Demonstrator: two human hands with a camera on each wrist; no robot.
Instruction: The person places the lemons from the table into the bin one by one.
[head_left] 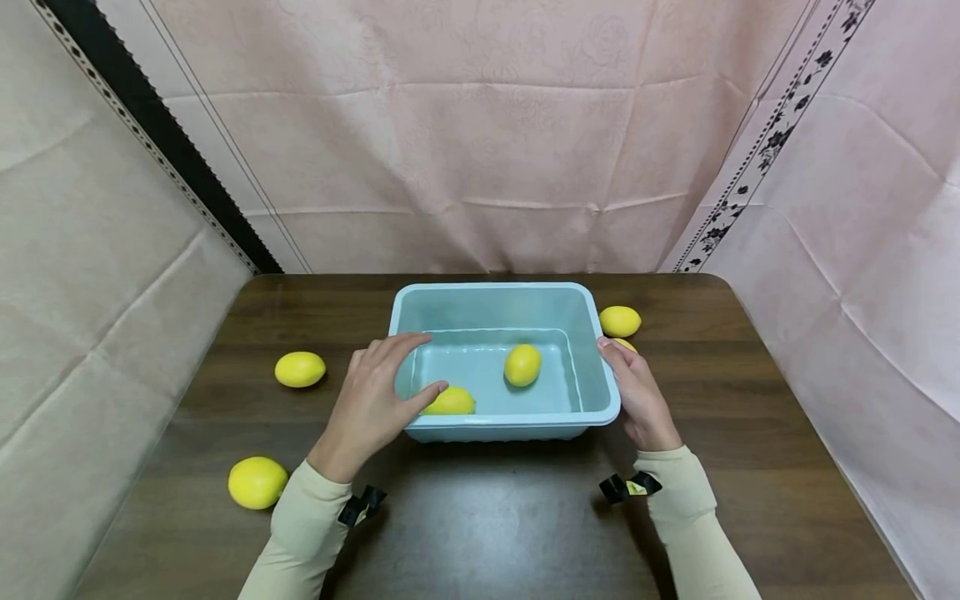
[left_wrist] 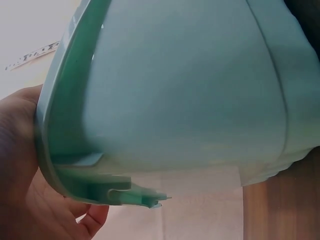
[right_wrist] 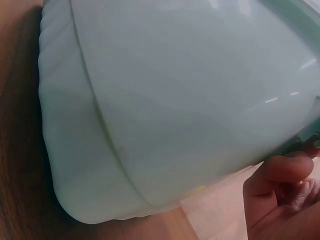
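A light blue plastic basin (head_left: 495, 429) stands on the dark wooden table, with two yellow lemons inside. One lemon (head_left: 522, 365) lies right of the middle; another lemon (head_left: 453, 402) sits at the near left, partly covered by the left thumb. My left hand (head_left: 375, 396) is over the basin's left side, fingers and thumb spread apart, with nothing between them. At the opposite side, my right hand (head_left: 637, 392) grips the basin's right rim. The right wrist view shows its bent fingers (right_wrist: 287, 170) at the rim; the left wrist view is mostly filled by the basin wall (left_wrist: 185, 85).
On the table's left side lie a lemon (head_left: 300, 369) and, nearer, another lemon (head_left: 257, 483). Right of the basin is one more lemon (head_left: 620, 321), with a further one mostly hidden behind the right hand. Pale cloth (head_left: 487, 167) hangs behind the table and along both sides.
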